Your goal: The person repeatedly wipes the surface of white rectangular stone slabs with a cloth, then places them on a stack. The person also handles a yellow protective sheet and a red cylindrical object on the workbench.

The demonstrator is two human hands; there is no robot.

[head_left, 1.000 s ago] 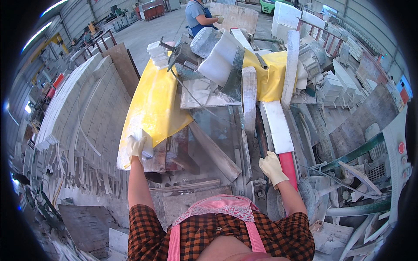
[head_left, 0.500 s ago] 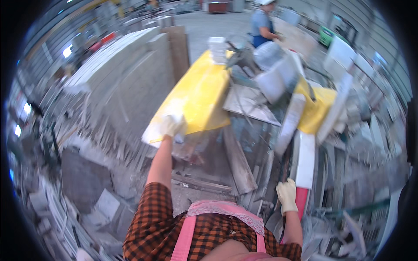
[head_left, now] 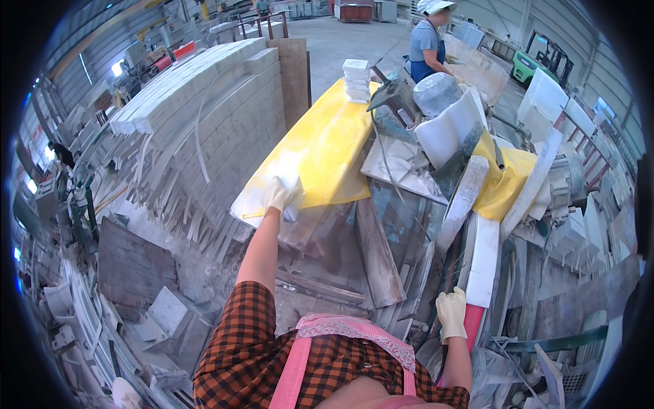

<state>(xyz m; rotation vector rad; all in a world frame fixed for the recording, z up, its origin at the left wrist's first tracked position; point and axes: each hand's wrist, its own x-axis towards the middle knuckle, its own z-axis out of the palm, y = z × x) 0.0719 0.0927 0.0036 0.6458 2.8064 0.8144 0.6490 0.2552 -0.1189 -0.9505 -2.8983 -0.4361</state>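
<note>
My left hand [head_left: 278, 195], in a cream glove, reaches out to the near left corner of a bench covered with a yellow sheet [head_left: 317, 160]. Its fingers are closed around a small white piece [head_left: 293, 204], blurred and partly hidden by the glove. At the far end of the sheet stands a neat stack of white blocks [head_left: 356, 80]. Low on the right, my right hand [head_left: 451, 312], gloved too, is curled into a fist beside a red bar [head_left: 473, 320] and a long white slab [head_left: 483, 262]. Whatever lies inside that fist is hidden.
A long wall of stacked pale slabs [head_left: 225, 102] stands left of the bench. A machine with a rounded motor housing [head_left: 437, 94] and another yellow sheet [head_left: 504, 174] occupy the right. Beyond, a person [head_left: 427, 51] in a white cap works near a green forklift [head_left: 528, 67]. Offcuts litter the lower left.
The view has shifted slightly and become sharper. My left hand stays at the sheet's near corner with the white piece, and my right hand remains closed by the red bar.
</note>
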